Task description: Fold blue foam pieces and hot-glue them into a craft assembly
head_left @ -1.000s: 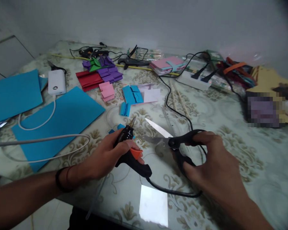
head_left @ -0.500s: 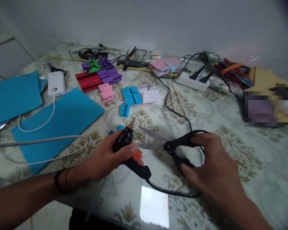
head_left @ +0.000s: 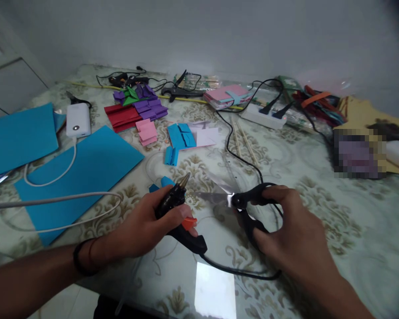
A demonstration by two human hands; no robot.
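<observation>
My left hand (head_left: 156,221) is wrapped round a black hot glue gun (head_left: 188,239) with an orange trigger, its metal nozzle tilted up and away from me. A clear glue stick, faintly seen, hangs below it toward the table edge. In my right hand (head_left: 295,230) is a pair of black-handled scissors (head_left: 239,201), blades parted and pointing left at the glue gun without touching it. Just behind the left hand lies a piece of folded blue paper (head_left: 167,180), partly hidden. Farther back sits a small folded blue piece (head_left: 171,156).
Blue paper sheets (head_left: 86,173) and a white power bank (head_left: 78,120) with a cable lie left. Folded red paper (head_left: 121,117), purple paper (head_left: 149,108) and pink paper (head_left: 146,132) sit behind. A power strip (head_left: 264,116), its black cord and wooden sticks (head_left: 248,141) are at back right.
The scissors have moved slightly right, away from the glue gun's nozzle, and their blades remain parted. My left hand keeps its hold on the glue gun. The whole view has shifted a little.
</observation>
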